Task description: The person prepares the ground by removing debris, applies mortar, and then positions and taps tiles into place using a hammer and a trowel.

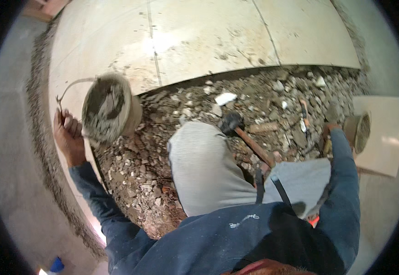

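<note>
At the left, my left hand (69,137) is closed round the raised wire handle (75,84) of a bucket (133,110). Wet grey mortar (105,112) lies inside that bucket, which is tipped toward me at the edge of the tiles. Far to the right, my right hand (330,127) reaches down to the rubble beside a second bucket (358,133). Its fingers look curled, but sleeve and distance hide most of them. A grey blade-like shape (333,111) sits just beyond that hand; what the hand grips is unclear.
A mallet (255,145) with a black head and wooden handle lies on the broken rubble (140,181) by my knees. Farther right is a small orange-handled tool (304,112). Large pale tiles (208,36) cover the far floor, and a loose tile (382,158) lies at right.
</note>
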The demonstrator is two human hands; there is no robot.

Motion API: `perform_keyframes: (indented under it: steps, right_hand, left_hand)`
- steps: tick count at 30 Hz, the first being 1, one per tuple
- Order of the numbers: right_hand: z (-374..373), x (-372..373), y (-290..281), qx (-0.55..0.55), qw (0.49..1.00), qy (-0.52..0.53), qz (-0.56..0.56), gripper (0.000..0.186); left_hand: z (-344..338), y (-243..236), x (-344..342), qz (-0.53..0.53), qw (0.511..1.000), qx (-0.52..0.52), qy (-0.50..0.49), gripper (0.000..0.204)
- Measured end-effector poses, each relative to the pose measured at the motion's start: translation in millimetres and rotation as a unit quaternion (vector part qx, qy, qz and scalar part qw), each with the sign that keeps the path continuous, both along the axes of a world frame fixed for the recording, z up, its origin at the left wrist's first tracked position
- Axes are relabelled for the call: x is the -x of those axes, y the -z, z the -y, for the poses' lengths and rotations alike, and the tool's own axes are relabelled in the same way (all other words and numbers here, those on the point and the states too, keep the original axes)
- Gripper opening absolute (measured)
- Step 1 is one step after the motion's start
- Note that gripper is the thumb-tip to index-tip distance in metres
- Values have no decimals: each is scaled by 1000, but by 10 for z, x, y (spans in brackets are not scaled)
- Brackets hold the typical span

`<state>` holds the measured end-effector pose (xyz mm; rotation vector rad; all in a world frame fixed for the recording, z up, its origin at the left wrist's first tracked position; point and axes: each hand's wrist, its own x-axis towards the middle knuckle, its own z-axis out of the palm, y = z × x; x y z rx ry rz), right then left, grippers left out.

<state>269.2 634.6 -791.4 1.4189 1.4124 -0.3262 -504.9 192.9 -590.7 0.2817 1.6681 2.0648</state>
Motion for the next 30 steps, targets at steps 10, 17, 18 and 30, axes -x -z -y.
perform_keyframes:
  steps: [10, 17, 18, 30]
  right_hand:
    - [250, 516, 590, 18, 993, 104, -59, 37]
    - [351, 1044, 340, -34, 994, 15, -102, 36]
    - [321, 1073, 365, -78, 980, -27, -179, 38]
    - [-682, -1948, 1259, -222, 924, 256, -177, 38]
  left_hand:
    - [1355, 471, -777, -11, 987, 136, -82, 23]
    - [2000, 1191, 20, -108, 911, 363, -162, 35]
    - [2241, 1335, 109, -326, 813, 480, -54, 40]
    - [3653, 3953, -610, -254, 105, 914, -298, 45]
